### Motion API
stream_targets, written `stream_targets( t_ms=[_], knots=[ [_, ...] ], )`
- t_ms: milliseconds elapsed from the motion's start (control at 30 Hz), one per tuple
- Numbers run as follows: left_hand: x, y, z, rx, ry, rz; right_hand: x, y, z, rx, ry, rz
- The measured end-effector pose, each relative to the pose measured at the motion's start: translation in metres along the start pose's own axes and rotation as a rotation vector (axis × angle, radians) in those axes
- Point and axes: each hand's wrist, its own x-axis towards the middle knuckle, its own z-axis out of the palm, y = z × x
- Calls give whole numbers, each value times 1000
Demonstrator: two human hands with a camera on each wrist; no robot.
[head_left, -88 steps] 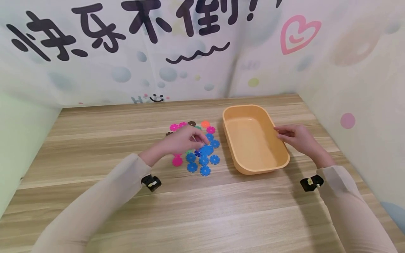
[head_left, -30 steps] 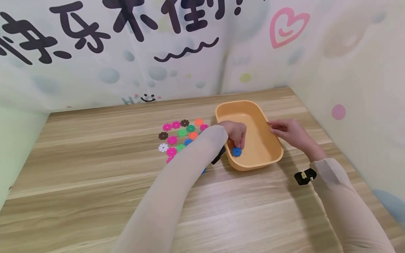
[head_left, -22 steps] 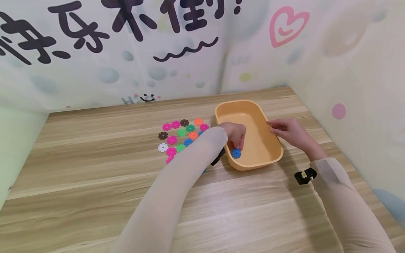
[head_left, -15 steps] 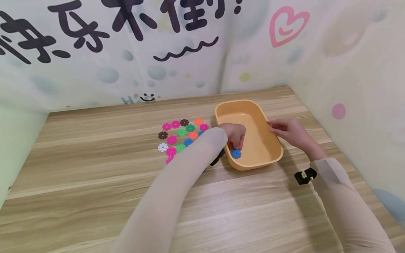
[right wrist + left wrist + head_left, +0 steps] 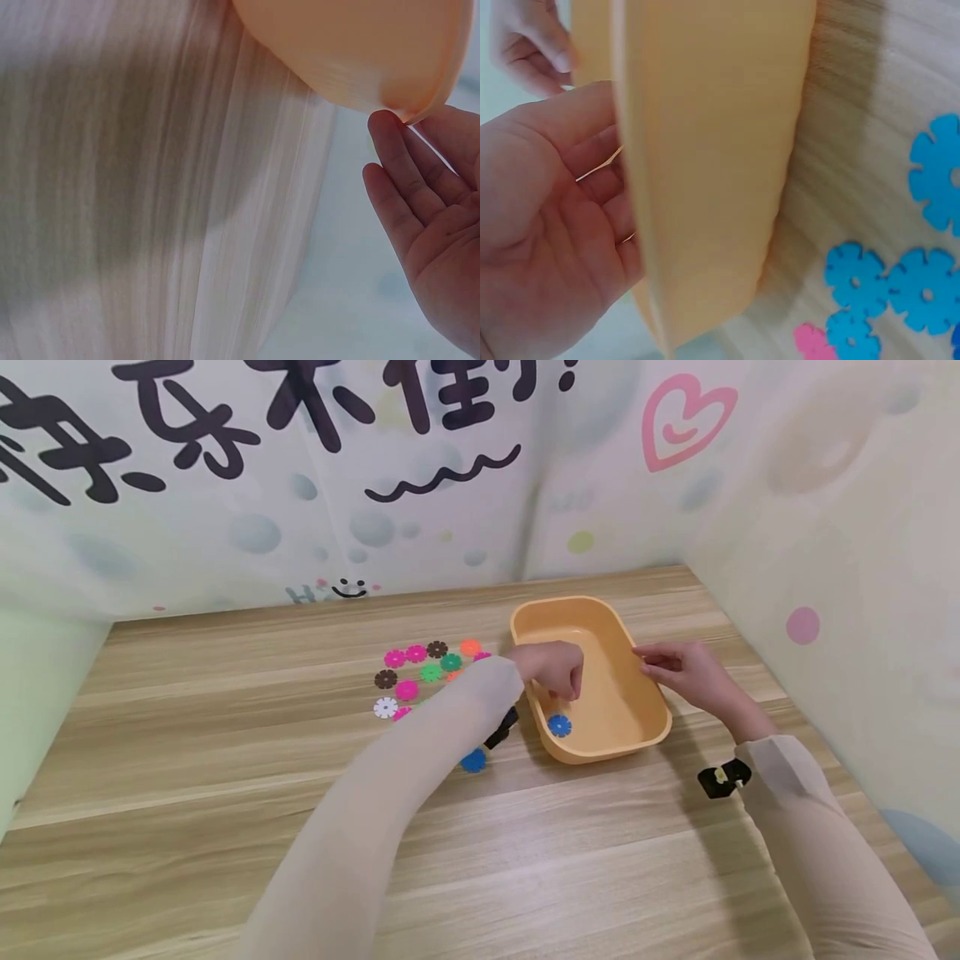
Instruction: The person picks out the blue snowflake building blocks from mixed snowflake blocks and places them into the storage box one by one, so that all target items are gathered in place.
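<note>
Inside the orange plastic basin, a blue notched disc lies on the floor near the left wall. My left hand reaches over that wall and hangs just above the disc, its loosely curled fingers holding nothing. In the left wrist view the basin's side wall hides the fingertips of the left hand. With thumb and fingers, my right hand pinches the basin's right rim. The right wrist view shows the right hand at the rim of the basin.
Left of the basin, notched discs lie spread on the wooden table: pink, brown, white, green and orange. A blue disc shows beside the left sleeve, which covers others. Printed walls border the table.
My left hand has gone from the pile of discs into the basin, let go of the blue disc there and risen slightly. The right hand stays at the rim.
</note>
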Motion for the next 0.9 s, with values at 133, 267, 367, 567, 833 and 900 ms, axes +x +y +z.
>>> stream_targets(
  t_ms=[133, 267, 367, 567, 833, 900],
  knots=[
    [-10, 1, -6, 17, 50, 34, 1, -1, 0, -2, 1, 5],
    [-26, 3, -10, 24, 105, 64, 0, -1, 0, -7, -3, 11],
    [-40, 2, -12, 18, 131, 78, 0, -2, 0, -17, 1, 7],
    [-71, -7, -8, -29, 164, 81, 0, -3, 1, -14, 8, -5],
    [-118, -23, 5, -131, 216, 61, -2, -7, 0, -11, 12, -8],
    [-128, -28, 10, -156, 223, 51, -2, -6, 0, -9, 8, -2]
  ],
)
